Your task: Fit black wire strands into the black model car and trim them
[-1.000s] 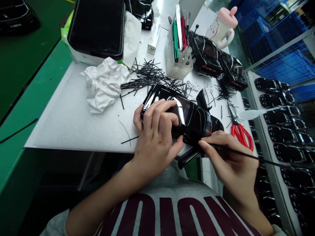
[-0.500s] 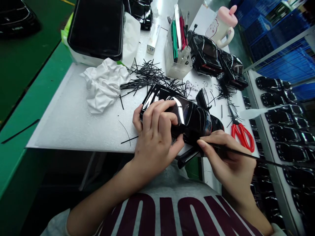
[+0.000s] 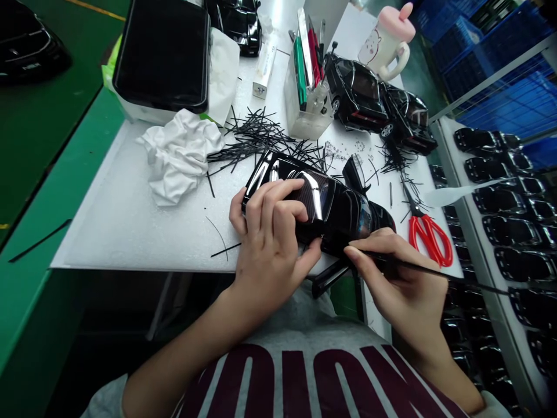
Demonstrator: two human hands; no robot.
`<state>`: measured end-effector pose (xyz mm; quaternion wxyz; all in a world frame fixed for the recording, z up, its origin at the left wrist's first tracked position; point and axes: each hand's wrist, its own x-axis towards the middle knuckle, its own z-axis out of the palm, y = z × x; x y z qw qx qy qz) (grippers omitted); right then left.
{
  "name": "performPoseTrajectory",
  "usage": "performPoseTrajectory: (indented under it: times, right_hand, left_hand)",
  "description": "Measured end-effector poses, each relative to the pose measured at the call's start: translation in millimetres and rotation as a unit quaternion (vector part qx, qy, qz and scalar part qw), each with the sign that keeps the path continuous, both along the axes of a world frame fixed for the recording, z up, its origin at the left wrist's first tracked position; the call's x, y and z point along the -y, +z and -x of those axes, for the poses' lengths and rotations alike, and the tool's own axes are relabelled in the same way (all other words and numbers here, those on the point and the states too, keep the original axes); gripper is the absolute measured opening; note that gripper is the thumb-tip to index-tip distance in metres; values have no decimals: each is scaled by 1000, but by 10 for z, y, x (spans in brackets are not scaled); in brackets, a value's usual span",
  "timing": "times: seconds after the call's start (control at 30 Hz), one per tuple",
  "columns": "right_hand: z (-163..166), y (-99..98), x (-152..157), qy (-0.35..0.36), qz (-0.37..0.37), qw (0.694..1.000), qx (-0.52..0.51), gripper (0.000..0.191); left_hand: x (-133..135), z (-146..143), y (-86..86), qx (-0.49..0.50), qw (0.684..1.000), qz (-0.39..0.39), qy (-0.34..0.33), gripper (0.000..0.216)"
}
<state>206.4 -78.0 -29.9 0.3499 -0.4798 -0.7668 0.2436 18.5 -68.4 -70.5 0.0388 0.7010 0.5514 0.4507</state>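
Observation:
A glossy black model car [image 3: 339, 212] lies at the front edge of the white work surface, its doors swung out on both sides. My left hand [image 3: 272, 232] wraps over one end of the car, fingers on top and thumb along the near side. Between the thumb and fingers of my right hand [image 3: 400, 270] is a thin black strip [image 3: 452, 280], whose long free end trails off to the right. Its other end meets the car's near side by the open door [image 3: 329, 278]; the exact contact is hidden by my fingertips.
Beyond the car lies a heap of black strip offcuts [image 3: 261, 136]. Red-handled scissors [image 3: 430, 238] rest at the right, crumpled white cloth [image 3: 180, 154] at the left. Behind stand a pen holder [image 3: 307, 119], more model cars [image 3: 359, 96] and a mug [image 3: 385, 43]. Racked black car bodies [image 3: 500, 200] line the right.
The view has shifted slightly. Both hands keep their hold on the car and the strip, with hardly any visible movement against the car.

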Motion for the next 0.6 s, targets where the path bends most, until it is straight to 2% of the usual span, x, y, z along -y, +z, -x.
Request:
performPoseTrajectory:
  times: [0.3,0.6]
  right_hand:
    - [-3,-16,3,0,-13,1000,-17,17]
    - [-26,-78,10,17,-61,998,-18,26]
  left_hand:
    - [0,14,23,21,1000,5,-9,37]
    - [0,27,28,38,999,5,-12,38]
